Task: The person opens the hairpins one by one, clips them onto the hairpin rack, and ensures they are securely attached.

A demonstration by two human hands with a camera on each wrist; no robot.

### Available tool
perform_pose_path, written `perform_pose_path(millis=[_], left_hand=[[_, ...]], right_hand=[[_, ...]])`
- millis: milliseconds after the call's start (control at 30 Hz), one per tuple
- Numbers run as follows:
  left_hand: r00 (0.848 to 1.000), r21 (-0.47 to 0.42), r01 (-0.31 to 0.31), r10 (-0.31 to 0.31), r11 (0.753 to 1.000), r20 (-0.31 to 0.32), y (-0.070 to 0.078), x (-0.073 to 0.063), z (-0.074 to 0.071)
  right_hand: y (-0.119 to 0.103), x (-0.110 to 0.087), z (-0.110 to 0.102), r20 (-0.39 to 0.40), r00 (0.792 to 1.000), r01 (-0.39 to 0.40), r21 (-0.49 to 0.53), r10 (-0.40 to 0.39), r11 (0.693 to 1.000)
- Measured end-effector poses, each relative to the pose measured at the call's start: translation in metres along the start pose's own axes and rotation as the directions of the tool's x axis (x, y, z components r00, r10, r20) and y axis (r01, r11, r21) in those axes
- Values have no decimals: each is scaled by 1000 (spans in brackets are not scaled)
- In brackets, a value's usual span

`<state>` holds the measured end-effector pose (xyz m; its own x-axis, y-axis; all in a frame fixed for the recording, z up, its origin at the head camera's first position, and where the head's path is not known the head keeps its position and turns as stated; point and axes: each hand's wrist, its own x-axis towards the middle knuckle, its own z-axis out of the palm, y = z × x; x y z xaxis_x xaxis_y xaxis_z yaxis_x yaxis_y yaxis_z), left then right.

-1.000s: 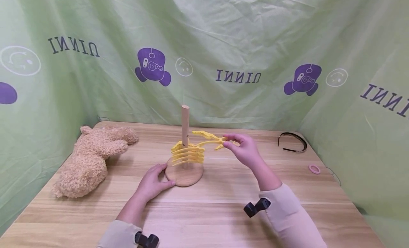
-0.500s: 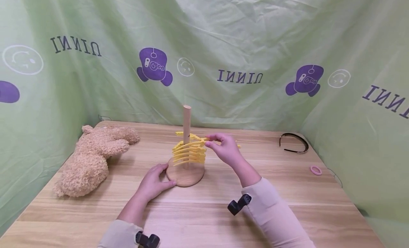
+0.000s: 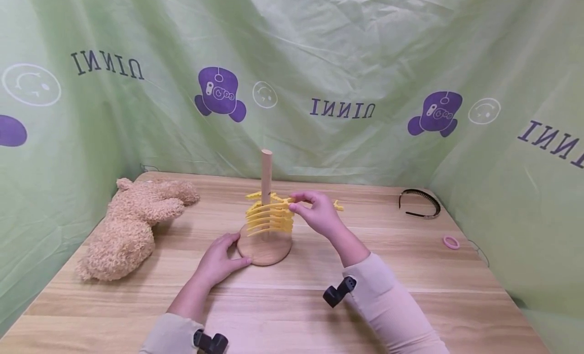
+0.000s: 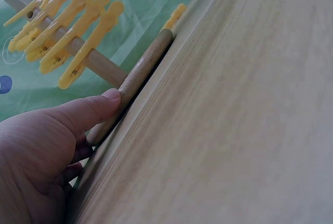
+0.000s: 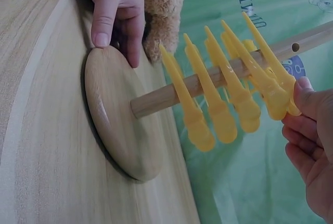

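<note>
A wooden stand (image 3: 266,166) with a round base stands upright on the table. My left hand (image 3: 219,261) holds the rim of the base, thumb in front and fingers at the left side, as the left wrist view also shows. Several yellow hair clips (image 5: 226,122) are clamped in a column on the pole. At the top of the column my right hand (image 3: 316,214) pinches one more yellow hair clip (image 5: 270,52) by its tail end, its jaws on either side of the pole. My right thumb (image 5: 304,91) presses that end.
Another yellow clip (image 3: 338,205) lies on the table behind my right hand. A plush teddy bear (image 3: 123,232) lies at the left. At the right are a black headband (image 3: 422,204) and a pink ring (image 3: 450,242). A green printed cloth (image 3: 292,141) encloses the table's back and sides.
My right hand has moved left, bringing the hair clip from beside the pole to around it. The clip's jaws have drawn closer together. My left hand has stayed on the base.
</note>
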<state>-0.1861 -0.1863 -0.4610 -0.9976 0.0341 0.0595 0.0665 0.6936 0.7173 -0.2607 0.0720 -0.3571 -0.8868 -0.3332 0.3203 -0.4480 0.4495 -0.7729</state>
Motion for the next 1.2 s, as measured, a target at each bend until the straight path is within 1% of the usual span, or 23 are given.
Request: perform_pose_path(millis=[200, 300, 600, 833, 1000, 1100, 1200], left_hand=[[1000, -2, -2, 2, 1000, -4, 0, 0, -1], [1000, -1, -2, 2, 1000, -5, 1, 0, -1], [1000, 1, 3, -3, 1000, -1, 0, 1, -1], [1000, 0, 13, -13, 1000, 3, 0, 0, -1], [1000, -5, 15, -15, 1000, 4, 2, -1, 0], [1000, -4, 15, -15, 1000, 3, 2, -1, 0], [1000, 4, 11, -11, 1000, 0, 2, -1, -1]], right_hand=[[1, 0, -1, 22, 999, 32, 3, -32, 999], [1, 0, -1, 32, 998, 48, -19, -48, 999], [2, -1, -2, 68, 997, 29, -27, -28, 999], [6, -5, -6, 90, 996, 29, -39, -26, 999], [18, -9, -16, 68, 998, -4, -34, 7, 999], [32, -9, -25, 48, 997, -53, -46, 55, 998], [49, -8, -36, 44, 991, -121, -68, 124, 990]])
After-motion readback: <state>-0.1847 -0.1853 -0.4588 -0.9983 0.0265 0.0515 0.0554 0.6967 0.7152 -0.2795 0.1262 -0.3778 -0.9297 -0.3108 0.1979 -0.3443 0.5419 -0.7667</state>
